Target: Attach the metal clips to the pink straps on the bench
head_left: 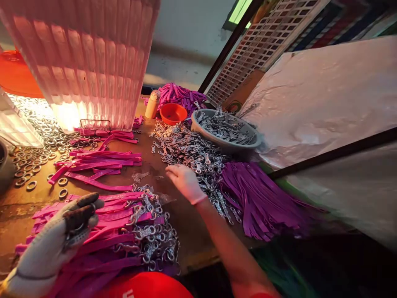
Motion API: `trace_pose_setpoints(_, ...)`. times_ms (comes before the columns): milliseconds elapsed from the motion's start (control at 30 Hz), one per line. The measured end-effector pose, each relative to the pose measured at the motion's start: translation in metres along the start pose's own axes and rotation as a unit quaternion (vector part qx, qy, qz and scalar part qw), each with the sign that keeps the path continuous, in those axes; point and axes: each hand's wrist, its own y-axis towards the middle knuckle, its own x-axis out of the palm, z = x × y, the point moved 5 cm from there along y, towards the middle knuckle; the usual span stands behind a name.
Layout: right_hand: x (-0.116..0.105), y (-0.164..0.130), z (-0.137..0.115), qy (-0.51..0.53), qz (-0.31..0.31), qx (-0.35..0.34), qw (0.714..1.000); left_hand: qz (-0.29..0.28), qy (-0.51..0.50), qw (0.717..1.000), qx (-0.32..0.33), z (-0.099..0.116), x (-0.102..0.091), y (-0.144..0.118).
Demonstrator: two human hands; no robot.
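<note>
My left hand (pixel 66 231), in a white glove with blackened fingers, is curled at the lower left, and grey metal rings show between its fingers. Beneath it lies a stack of pink-purple straps (pixel 105 238) with metal swivel clasps (pixel 155 236) along their right ends. My right hand (pixel 184 182), in a thin white glove, is beside the left edge of a heap of loose metal clasps (pixel 189 142). Its fingers are bent together over the table; whatever they may hold is too small to make out. Between the hands, more pink straps (pixel 105 161) lie near loose rings (pixel 63 193).
A grey basin (pixel 198 128) full of clasps stands behind the heap, beside a red bowl (pixel 173 114) and a bottle (pixel 152 104). Purple straps (pixel 263 198) lie at right. A ribbed translucent panel (pixel 93 62) stands at left before a ring pile (pixel 46 120).
</note>
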Motion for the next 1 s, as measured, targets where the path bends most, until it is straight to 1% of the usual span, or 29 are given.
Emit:
trace_pose_setpoints(67,0.016,0.02,0.035,-0.018,-0.011,0.026,0.999,-0.044,-0.072,0.996,-0.043,-0.007,0.021,0.005)
trace_pose_setpoints(100,0.022,0.026,0.047,-0.02,-0.015,0.031,0.999,-0.068,-0.104,0.991,-0.056,-0.01,0.029,0.007)
trace_pose_setpoints(167,0.032,0.032,0.062,-0.014,-0.017,0.031,0.999,-0.096,-0.143,0.983,-0.062,-0.014,0.04,0.01)
trace_pose_setpoints(267,0.038,0.03,0.068,0.017,0.005,0.029,0.999,-0.105,-0.143,0.982,-0.059,-0.018,0.049,0.011)
trace_pose_setpoints(367,0.035,0.02,0.057,0.053,0.055,0.04,0.996,-0.114,-0.115,0.985,-0.051,-0.021,0.055,0.01)
trace_pose_setpoints(433,0.027,0.009,0.034,0.111,0.088,0.034,0.989,-0.118,-0.093,0.988,-0.039,-0.022,0.059,0.009)
trace_pose_setpoints(467,0.021,0.002,0.018,0.163,0.093,0.022,0.982,-0.119,-0.079,0.989,-0.034,-0.022,0.06,0.007)
trace_pose_setpoints(500,0.015,-0.005,-0.001,0.243,0.091,0.002,0.966,-0.119,-0.063,0.99,-0.031,-0.023,0.061,0.006)
trace_pose_setpoints(533,0.009,-0.013,-0.023,0.332,0.072,-0.022,0.94,-0.117,-0.043,0.992,-0.03,-0.023,0.061,0.005)
trace_pose_setpoints(567,0.004,-0.02,-0.047,0.386,0.029,-0.043,0.921,-0.114,-0.018,0.993,-0.025,-0.024,0.062,0.003)
trace_pose_setpoints(600,-0.002,-0.026,-0.07,0.408,-0.003,-0.059,0.911,-0.11,0.013,0.994,-0.013,-0.024,0.061,0.001)
trace_pose_setpoints(633,-0.009,-0.032,-0.092,0.412,-0.02,-0.077,0.908,-0.105,0.042,0.994,0.01,-0.022,0.061,-0.001)
trace_pose_setpoints(700,-0.02,-0.041,-0.129,0.39,-0.034,-0.111,0.913,-0.095,0.094,0.988,0.079,-0.019,0.058,-0.006)
trace_pose_setpoints(767,-0.026,-0.046,-0.157,0.356,-0.05,-0.157,0.92,-0.083,0.126,0.977,0.152,-0.015,0.053,-0.012)
trace_pose_setpoints(800,-0.026,-0.048,-0.167,0.342,-0.06,-0.182,0.92,-0.074,0.135,0.972,0.177,-0.014,0.05,-0.015)
trace_pose_setpoints(833,-0.025,-0.05,-0.175,0.332,-0.066,-0.204,0.919,-0.071,0.14,0.969,0.191,-0.014,0.047,-0.017)
trace_pose_setpoints(900,-0.024,-0.053,-0.184,0.323,-0.056,-0.227,0.917,-0.081,0.136,0.969,0.192,-0.016,0.043,-0.02)
trace_pose_setpoints(1000,-0.023,-0.06,-0.184,0.309,0.003,-0.211,0.927,-0.098,0.132,0.968,0.19,-0.019,0.041,-0.022)
